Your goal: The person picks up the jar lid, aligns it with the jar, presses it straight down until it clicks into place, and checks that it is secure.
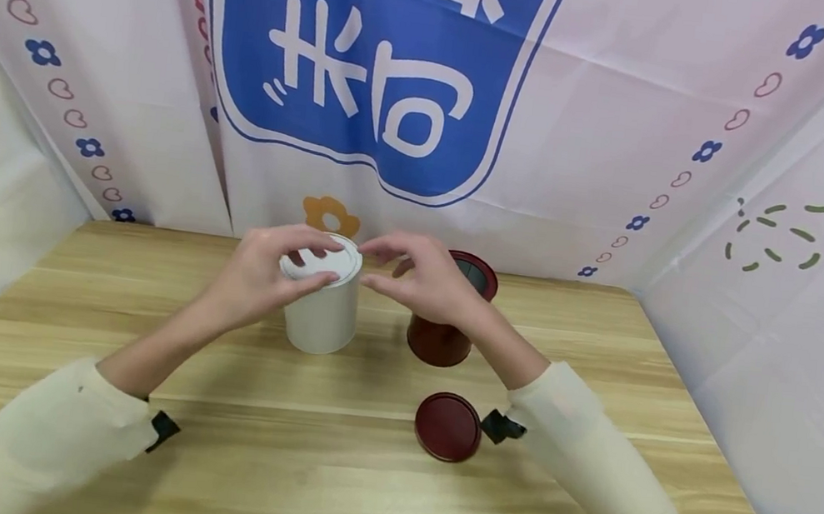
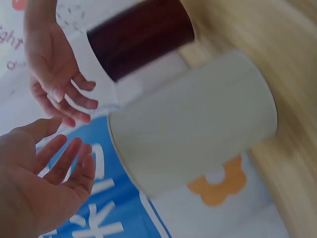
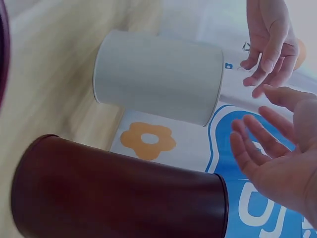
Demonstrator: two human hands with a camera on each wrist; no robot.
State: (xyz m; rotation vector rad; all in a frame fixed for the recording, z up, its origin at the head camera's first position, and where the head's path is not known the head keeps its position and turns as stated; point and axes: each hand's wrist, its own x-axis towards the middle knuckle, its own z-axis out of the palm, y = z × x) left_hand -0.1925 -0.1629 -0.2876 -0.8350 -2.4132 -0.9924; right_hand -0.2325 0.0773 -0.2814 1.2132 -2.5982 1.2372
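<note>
A white canister (image 1: 321, 320) stands upright at the back of the table, with a white lid (image 1: 322, 263) on its top. My left hand (image 1: 266, 268) hovers over the left side of that lid, fingers spread and loosely bent. From the other side my right hand (image 1: 423, 282) hangs near the lid's right edge, its fingers bent too. Both wrist views show the hands beyond the canister's top end, apart from it and holding nothing. Behind the right hand stands a dark red canister (image 1: 439, 345), its top uncovered. A dark red round lid (image 1: 448, 427) lies on the table in front of it.
The wooden table (image 1: 270, 460) ends at a hanging white cloth backdrop (image 1: 582, 141) with a blue sign print. Similar cloth walls rise at the left and right sides. Black tabs stick out from both sleeve cuffs, the right one close to the dark red lid.
</note>
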